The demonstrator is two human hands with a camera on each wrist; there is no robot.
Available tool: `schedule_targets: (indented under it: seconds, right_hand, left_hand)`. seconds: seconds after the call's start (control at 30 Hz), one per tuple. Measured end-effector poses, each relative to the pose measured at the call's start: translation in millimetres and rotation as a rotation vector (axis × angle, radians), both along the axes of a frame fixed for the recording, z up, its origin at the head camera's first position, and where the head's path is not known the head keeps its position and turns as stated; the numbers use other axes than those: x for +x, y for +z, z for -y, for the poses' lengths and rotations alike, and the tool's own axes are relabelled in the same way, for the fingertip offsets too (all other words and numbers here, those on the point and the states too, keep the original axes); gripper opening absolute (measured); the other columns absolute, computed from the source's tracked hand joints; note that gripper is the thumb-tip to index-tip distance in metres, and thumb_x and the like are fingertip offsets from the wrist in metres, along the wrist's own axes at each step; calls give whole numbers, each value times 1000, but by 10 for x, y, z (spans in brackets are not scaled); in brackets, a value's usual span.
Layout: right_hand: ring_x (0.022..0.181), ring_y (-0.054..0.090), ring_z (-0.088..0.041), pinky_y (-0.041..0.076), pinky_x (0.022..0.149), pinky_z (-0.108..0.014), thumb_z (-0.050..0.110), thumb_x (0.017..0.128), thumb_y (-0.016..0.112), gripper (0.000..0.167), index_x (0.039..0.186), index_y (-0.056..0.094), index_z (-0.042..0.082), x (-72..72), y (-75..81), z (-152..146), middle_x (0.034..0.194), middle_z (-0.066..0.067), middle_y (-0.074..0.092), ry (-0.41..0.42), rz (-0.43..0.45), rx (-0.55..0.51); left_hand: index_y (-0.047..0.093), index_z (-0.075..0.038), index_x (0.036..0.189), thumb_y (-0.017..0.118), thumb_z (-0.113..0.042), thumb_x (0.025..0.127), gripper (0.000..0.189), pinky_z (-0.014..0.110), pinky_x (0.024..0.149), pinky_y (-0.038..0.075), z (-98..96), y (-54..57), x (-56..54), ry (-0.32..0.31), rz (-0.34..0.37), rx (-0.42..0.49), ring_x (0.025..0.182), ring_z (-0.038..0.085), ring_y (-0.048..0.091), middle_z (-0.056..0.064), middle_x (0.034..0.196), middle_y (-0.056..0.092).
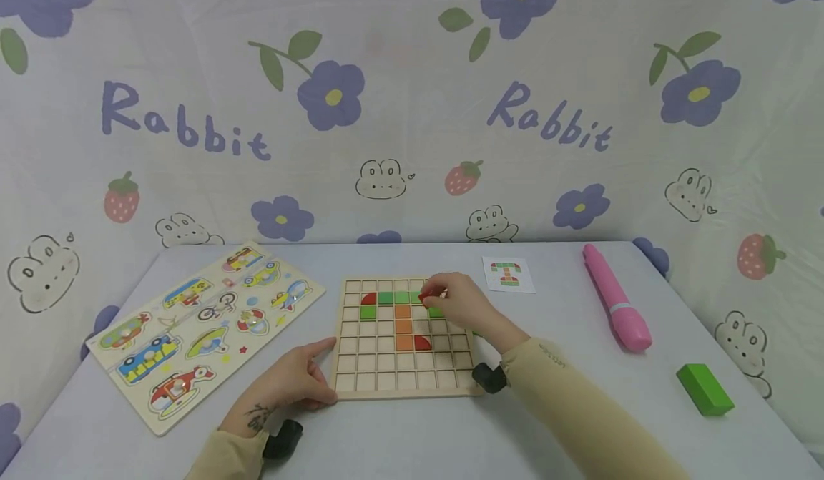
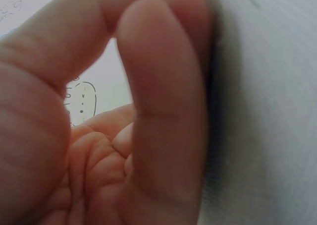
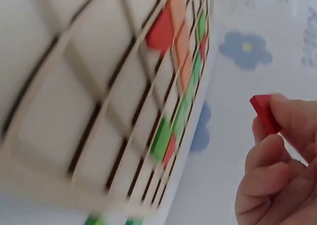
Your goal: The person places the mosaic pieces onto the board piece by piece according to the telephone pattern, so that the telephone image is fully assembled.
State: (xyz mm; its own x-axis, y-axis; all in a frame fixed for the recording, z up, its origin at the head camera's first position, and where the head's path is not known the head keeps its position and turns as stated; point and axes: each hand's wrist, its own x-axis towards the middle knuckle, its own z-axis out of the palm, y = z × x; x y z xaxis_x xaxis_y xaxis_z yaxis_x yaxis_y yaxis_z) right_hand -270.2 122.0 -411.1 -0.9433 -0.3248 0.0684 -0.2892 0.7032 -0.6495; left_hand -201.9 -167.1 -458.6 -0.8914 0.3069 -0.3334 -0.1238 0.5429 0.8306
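Observation:
My right hand (image 1: pixel 458 301) is over the far right part of a wooden grid board (image 1: pixel 373 381). Its thumb and fingers pinch a small red block (image 3: pixel 266 114), which the right wrist view shows held off the board. Set in the grid are green squares (image 1: pixel 385 298), a column of orange squares (image 1: pixel 403 327) and red quarter-round pieces (image 1: pixel 422 343). The right hand hides part of the grid's far right side in the head view. At the board's left edge, my left hand (image 1: pixel 297 376) touches the frame with index finger and thumb spread apart.
A picture puzzle board (image 1: pixel 225 362) lies at the left. Behind the grid board is a small pattern card (image 1: pixel 508 275). On the right lie a pink stick-shaped object (image 1: pixel 616 297) and a green block (image 1: pixel 704 390). Green pieces (image 3: pixel 94 220) sit just off the board's right edge.

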Motion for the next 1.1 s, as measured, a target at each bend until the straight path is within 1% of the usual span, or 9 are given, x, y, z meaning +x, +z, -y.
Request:
schedule_targets:
  seconds: [0.07, 0.13, 0.23, 0.3, 0.4, 0.67, 0.83, 1.1]
  right_hand:
    - [75, 52, -13, 43, 65, -27, 13, 86, 64, 11, 96, 68, 11, 19, -18, 118, 85, 1, 63, 72, -1, 26]
    - [75, 52, -11, 44, 66, -27, 14, 85, 65, 9, 94, 67, 13, 40, -39, 230, 84, 4, 62, 120, 13, 65]
    - [74, 52, -12, 44, 66, -27, 17, 83, 68, 5, 87, 64, 16, 68, -74, 373, 82, 6, 60, 170, 26, 120]
    - [74, 51, -12, 43, 67, -27, 17, 82, 69, 8, 80, 61, 17, 84, -98, 451, 81, 7, 59, 191, 34, 138]
    - [73, 51, -11, 43, 65, -25, 16, 81, 70, 12, 74, 60, 17, 92, -150, 538, 78, 7, 59, 228, 37, 160]
    - [72, 51, -9, 42, 66, -24, 14, 80, 71, 14, 70, 63, 19, 100, -209, 620, 73, 10, 59, 252, 16, 249]
    - [73, 51, -8, 42, 67, -24, 14, 80, 71, 14, 69, 63, 19, 106, -222, 626, 73, 11, 58, 266, 9, 259]
    - [73, 52, -7, 42, 68, -23, 15, 80, 71, 11, 72, 65, 20, 96, -236, 631, 73, 11, 59, 273, 28, 284]
  left_hand:
    - [30, -5, 144, 78, -2, 64, 93, 23, 47, 43, 1, 2, 1, 2, 0, 1, 47, 9, 49, 2, 58, 58]
    - [30, -5, 144, 78, -2, 64, 93, 23, 47, 43, 1, 4, 2, 3, 1, 1, 47, 9, 49, 2, 58, 58]
    - [31, -5, 144, 78, -1, 63, 94, 23, 47, 44, 0, 3, 4, 11, 7, 2, 47, 9, 49, 2, 58, 58]
    - [31, -5, 144, 78, -1, 63, 94, 23, 47, 44, -2, 0, 4, 14, 9, 0, 47, 9, 49, 2, 58, 58]
    - [31, -5, 144, 78, -1, 63, 94, 23, 47, 44, -3, -7, 1, 18, 12, -2, 47, 9, 50, 2, 58, 58]
    - [30, -4, 144, 78, -2, 64, 93, 23, 47, 43, 2, -6, -1, -4, 0, 2, 47, 9, 49, 2, 58, 58]
    - [30, -4, 144, 78, -2, 64, 93, 23, 47, 43, 2, 0, 1, -8, -3, 2, 46, 8, 49, 1, 57, 58]
    - [30, -4, 144, 78, -2, 64, 93, 22, 47, 42, 3, 1, 1, -11, -2, 7, 46, 8, 48, 1, 57, 58]
